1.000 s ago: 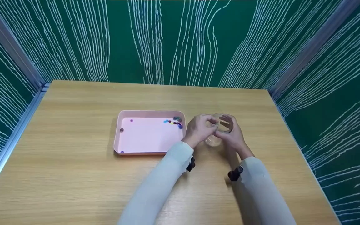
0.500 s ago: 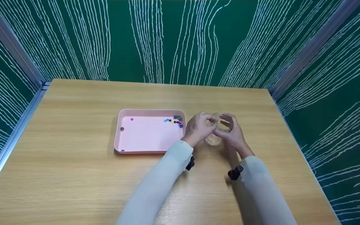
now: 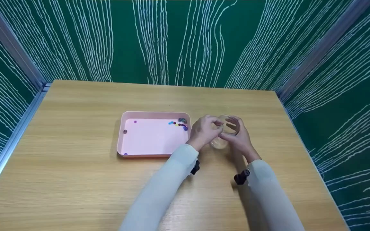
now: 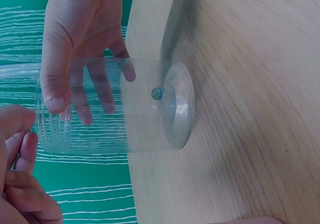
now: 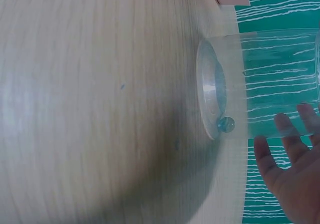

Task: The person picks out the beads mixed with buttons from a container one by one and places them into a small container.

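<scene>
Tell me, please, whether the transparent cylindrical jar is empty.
Not empty: both wrist views show one small, round, translucent blue-green marble inside the transparent cylindrical jar, near its base.

I note moderate, fairly even light; pale sheen on the table [image 3: 185, 208], soft shadow left of the right sleeve [image 3: 275, 195]; glint on the base of the clear jar [image 4: 145, 134]. Head view soft, beads [image 3: 181, 120] smeared; right wrist view hazy, whitish at left
</scene>
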Demonstrator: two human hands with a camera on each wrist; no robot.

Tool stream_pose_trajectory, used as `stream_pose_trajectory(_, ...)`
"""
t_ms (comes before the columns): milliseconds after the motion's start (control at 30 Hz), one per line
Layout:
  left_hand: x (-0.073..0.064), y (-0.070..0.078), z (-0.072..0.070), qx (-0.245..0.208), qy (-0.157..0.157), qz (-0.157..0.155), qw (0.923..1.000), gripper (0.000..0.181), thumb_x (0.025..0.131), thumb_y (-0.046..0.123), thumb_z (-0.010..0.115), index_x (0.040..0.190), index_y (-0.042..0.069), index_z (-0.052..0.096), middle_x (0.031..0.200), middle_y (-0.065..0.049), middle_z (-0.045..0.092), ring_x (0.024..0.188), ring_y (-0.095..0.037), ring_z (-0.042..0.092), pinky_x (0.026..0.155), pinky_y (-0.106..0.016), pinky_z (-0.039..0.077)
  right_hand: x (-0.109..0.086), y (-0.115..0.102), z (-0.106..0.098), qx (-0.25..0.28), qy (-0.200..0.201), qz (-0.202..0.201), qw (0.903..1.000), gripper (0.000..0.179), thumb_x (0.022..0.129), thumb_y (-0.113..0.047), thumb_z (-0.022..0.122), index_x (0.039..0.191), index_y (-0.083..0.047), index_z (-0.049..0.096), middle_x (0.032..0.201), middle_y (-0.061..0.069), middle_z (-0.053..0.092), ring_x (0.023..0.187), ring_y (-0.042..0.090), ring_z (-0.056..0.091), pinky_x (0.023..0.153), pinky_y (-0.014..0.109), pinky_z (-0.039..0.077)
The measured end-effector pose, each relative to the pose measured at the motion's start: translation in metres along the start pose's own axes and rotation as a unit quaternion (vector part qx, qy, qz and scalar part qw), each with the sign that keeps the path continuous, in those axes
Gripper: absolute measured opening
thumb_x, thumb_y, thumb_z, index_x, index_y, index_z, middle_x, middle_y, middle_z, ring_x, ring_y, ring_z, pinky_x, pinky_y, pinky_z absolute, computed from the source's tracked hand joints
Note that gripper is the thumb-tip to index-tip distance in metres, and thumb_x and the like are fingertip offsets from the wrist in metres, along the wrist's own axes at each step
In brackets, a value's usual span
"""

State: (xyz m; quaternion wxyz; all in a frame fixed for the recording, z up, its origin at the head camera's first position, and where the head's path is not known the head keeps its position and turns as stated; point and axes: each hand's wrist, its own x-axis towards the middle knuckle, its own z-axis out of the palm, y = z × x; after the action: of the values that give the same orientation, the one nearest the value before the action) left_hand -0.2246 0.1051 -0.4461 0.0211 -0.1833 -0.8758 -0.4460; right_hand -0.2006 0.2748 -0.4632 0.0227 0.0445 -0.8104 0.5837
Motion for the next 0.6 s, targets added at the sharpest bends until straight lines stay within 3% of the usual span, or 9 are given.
stream_pose_trajectory(233, -0.0005, -0.0008, 0.0001, -0.006, 0.001, -0.009, 0.9999, 0.014, 0.084, 0.028, 0.071, 0.097, 0.024, 0.074, 0.102, 0.01, 0.068, 0.093, -0.008, 0.062, 0.081, -0.023, 0.05, 0.0008, 0.001, 0.0009, 0.014, 0.003, -0.006, 0.9999, 0.08, 0.077, -0.001, 0.077, 0.141, 0.004, 0.03, 0.144, 0.026, 0.04, 0.133, 0.047, 0.038, 0.101, 0.058, 0.041)
stream_pose_trajectory(433, -0.0013, -0.0007, 0.0002, -0.016, 0.0, -0.015, 0.9998, 0.016, 0.084, 0.029, 0.071, 0.099, 0.023, 0.074, 0.101, 0.009, 0.067, 0.094, -0.014, 0.065, 0.08, -0.024, 0.05, 0.0004, 0.0007, 0.0013, 0.008, 0.008, -0.008, 0.9999, 0.079, 0.076, 0.0, 0.077, 0.14, 0.004, 0.031, 0.144, 0.024, 0.041, 0.132, 0.041, 0.042, 0.099, 0.049, 0.046)
stream_pose_trajectory(600, -0.0021, -0.0009, 0.0003, -0.021, -0.001, -0.016, 0.9997, 0.016, 0.085, 0.03, 0.07, 0.1, 0.023, 0.074, 0.099, 0.009, 0.067, 0.092, -0.013, 0.064, 0.078, -0.022, 0.049, -0.0002, 0.0002, 0.0018, 0.005, 0.009, -0.007, 0.9999, 0.078, 0.076, 0.0, 0.077, 0.14, 0.005, 0.031, 0.143, 0.024, 0.043, 0.131, 0.041, 0.043, 0.099, 0.054, 0.043)
